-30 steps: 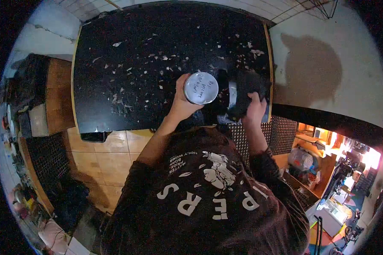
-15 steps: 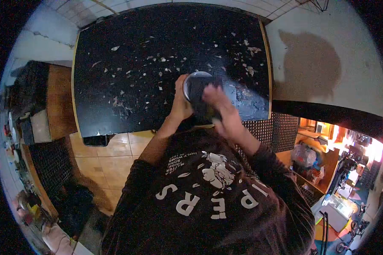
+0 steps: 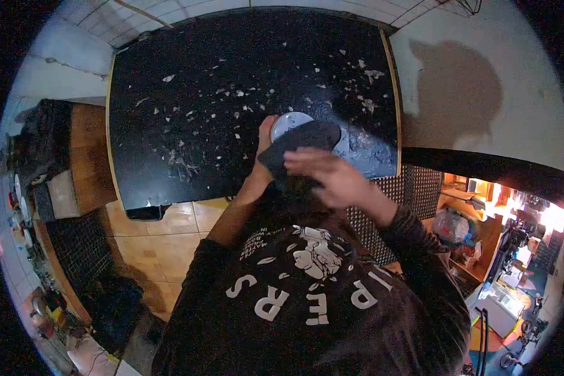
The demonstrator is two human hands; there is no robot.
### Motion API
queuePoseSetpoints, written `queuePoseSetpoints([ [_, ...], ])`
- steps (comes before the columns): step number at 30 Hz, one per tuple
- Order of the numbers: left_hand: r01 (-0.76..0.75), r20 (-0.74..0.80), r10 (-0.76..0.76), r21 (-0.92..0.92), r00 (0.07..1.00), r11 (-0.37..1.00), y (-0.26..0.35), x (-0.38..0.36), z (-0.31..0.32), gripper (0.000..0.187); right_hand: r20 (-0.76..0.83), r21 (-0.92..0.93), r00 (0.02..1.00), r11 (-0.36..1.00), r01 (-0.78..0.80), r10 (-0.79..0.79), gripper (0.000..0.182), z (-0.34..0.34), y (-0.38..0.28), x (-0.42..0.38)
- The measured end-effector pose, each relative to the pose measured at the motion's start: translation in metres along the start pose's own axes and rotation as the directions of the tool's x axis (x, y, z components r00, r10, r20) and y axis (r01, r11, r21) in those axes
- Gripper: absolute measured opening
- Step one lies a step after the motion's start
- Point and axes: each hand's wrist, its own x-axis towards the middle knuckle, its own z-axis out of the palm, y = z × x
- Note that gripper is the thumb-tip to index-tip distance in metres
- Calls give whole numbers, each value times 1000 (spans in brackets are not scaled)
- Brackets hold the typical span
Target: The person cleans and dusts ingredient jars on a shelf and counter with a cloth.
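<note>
Tin [image 3: 288,121] half under dark cloth [image 3: 301,141]

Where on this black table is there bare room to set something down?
The black tabletop has no clean patch: pale scraps litter it, thinnest along the left edge and far corners. The near right is crowded: left hand grips the round metal tin, right hand presses the dark cloth.

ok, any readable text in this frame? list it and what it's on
"RS" and "P": large white letters on the back of the dark shirt, seen upside down; the letters between them are too distorted to read.
Small white print beside the shirt's graphic: too small to read.
Tin lid: mostly covered by the cloth; no writing shows.
</note>
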Motion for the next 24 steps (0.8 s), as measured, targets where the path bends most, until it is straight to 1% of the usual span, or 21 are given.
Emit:
queuePoseSetpoints([
  [1, -345, 199, 286, 413, 937, 843, 2, -5, -2, 81, -17, 17, 991, 991, -131, 131, 50, -3, 4, 1],
  [2, -640, 483, 425, 642, 766, 423, 3, -8, -2, 72, -12, 15, 991, 991, -136, 136, 50, 2, 1, 7],
  [4, -617, 432, 457, 661, 778, 426, -9, -2, -22, 67, -225, 43, 925, 952, -303, 305, 50, 14, -2, 24],
  [6, -155, 149, 101, 412, 984, 898, -6, 26, -35, 80, -175, 106, 956, 970, -219, 235, 48, 11, 8, 25],
  [7, 135, 73, -152, 200, 986, 971, -5, 30, -37, 87, -129, 185, 976, 971, -152, 177, 46, 11, 11, 23],
  [8, 140, 72, -157, 201, 985, 969, -12, 22, -39, 87, -88, 265, 989, 960, -90, 118, 45, 12, 13, 22],
  [9, -286, 206, 210, 491, 956, 822, -12, 7, -25, 77, -260, 186, 938, 965, -184, 229, 48, 10, 17, 28],
  [10, -626, 424, 476, 646, 770, 437, -7, -3, -9, 67, -252, 184, 942, 967, -177, 220, 48, 14, 15, 32],
  [12, -651, 443, 490, 620, 751, 438, 0, -6, -2, 69, -382, 117, 868, 948, -296, 318, 48, 27, 5, 35],
  [13, -416, 271, 335, 345, 902, 841, -3, 0, -9, 81, -210, 78, 976, 996, -34, 49, 47, 14, 3, 31],
  [14, -71, 186, 79, -48, 979, 996, -7, 4, -16, 92, -215, 77, 975, 996, -37, 53, 47, 8, 6, 29],
  [15, -380, 279, 271, 495, 921, 782, -7, 1, -18, 83, -252, 103, 950, 981, -165, 186, 48, 1, 10, 29],
  [16, -550, 457, 359, 805, 814, 224, -8, -2, -20, 74, -282, 130, 908, 950, -284, 310, 48, -4, 12, 31],
  [17, -582, 436, 403, 715, 805, 389, -11, -1, -19, 74, -308, 462, 709, 752, -471, 634, 50, 8, 8, 43],
  [18, -599, 407, 442, 596, 800, 535, -4, -3, -9, 75, -305, 462, 711, 751, -471, 633, 50, 10, 0, 41],
  [19, -332, 258, 234, 460, 937, 823, -29, 26, -55, 78, -165, 284, 886, 881, -378, 433, 49, 12, -9, 40],
  [20, -6, 167, -37, 251, 985, 968, -53, 58, -102, 81, 21, 122, 975, 967, -224, 223, 50, 12, -12, 40],
  [21, -2, 171, -43, 256, 984, 967, -45, 49, -87, 81, 54, 240, 980, 950, -201, 194, 53, 9, -7, 40],
  [22, -249, 244, 155, 422, 957, 872, -28, 26, -53, 80, 52, 243, 978, 948, -207, 200, 53, 9, -4, 42],
  [23, -476, 347, 331, 546, 877, 690, -4, 2, -11, 79, -189, 182, 916, 929, -322, 355, 55, 11, 1, 47],
  [24, -655, 471, 462, 618, 752, 435, 8, -10, 8, 79, -423, 151, 781, 886, -439, 459, 56, 14, 8, 55],
])
